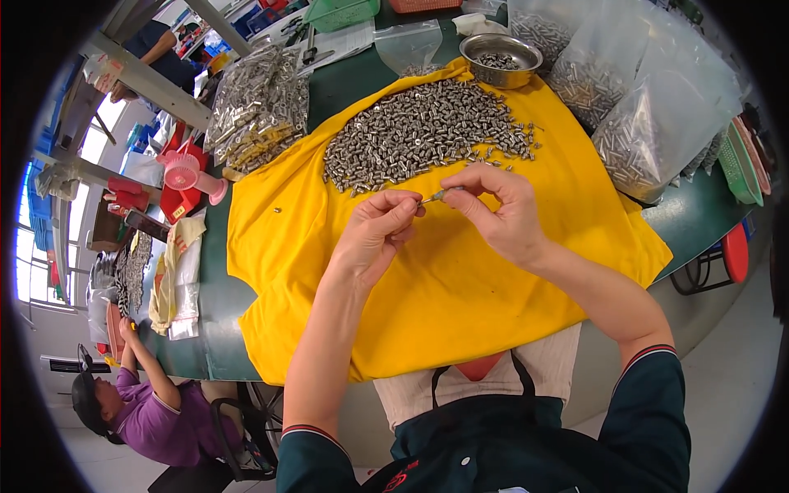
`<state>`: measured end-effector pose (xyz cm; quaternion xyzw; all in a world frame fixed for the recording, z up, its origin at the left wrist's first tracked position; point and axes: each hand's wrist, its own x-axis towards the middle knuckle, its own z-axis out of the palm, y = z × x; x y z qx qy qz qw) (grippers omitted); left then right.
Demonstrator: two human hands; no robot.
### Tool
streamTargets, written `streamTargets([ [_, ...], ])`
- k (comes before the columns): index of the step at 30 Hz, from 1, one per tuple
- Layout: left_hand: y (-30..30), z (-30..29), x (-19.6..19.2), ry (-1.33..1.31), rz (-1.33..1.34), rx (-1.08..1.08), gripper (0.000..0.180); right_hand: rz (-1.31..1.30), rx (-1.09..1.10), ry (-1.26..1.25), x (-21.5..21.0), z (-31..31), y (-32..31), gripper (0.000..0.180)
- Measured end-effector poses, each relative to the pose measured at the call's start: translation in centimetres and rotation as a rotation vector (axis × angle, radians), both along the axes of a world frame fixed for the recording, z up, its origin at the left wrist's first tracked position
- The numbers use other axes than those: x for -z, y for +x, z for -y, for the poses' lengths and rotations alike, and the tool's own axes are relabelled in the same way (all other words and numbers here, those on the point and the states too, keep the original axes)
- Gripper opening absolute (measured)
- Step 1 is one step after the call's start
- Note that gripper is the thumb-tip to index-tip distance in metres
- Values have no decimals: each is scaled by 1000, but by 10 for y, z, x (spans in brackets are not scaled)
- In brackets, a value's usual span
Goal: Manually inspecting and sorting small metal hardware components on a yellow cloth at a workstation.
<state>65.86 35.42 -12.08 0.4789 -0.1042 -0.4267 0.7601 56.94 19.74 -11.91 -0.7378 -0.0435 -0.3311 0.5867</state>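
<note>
Over a yellow cloth (460,279), both my hands meet in front of a pile of small metal cylindrical parts (411,131). My left hand (370,238) pinches a tiny piece between thumb and forefinger; the fingertips mostly hide it. In my right hand (508,215) is a thin rod-like tool (436,196) with a greenish grip, held between thumb and forefinger. Its tip points left and reaches the left fingertips. One loose metal part (277,209) lies apart on the cloth, to the left.
A steel bowl (503,80) of parts stands behind the pile. Clear bags of metal pieces (633,148) crowd the right, with more bagged parts (259,107) at the left. A pink fan (185,171) stands at the table's left side. A person in purple (156,411) sits at lower left.
</note>
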Motion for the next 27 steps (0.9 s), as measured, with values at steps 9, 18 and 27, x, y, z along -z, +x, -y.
streamTargets([
  [9, -2, -1, 3, 19, 24, -43, 10, -84, 2, 66, 3, -1, 1, 6],
  [18, -3, 2, -1, 33, 78, -38, 18, -80, 9, 209, 3, 3, -1, 7],
  [27, -2, -3, -1, -106, -126, 40, 13, 24, 35, 76, -2, -2, 2, 5],
])
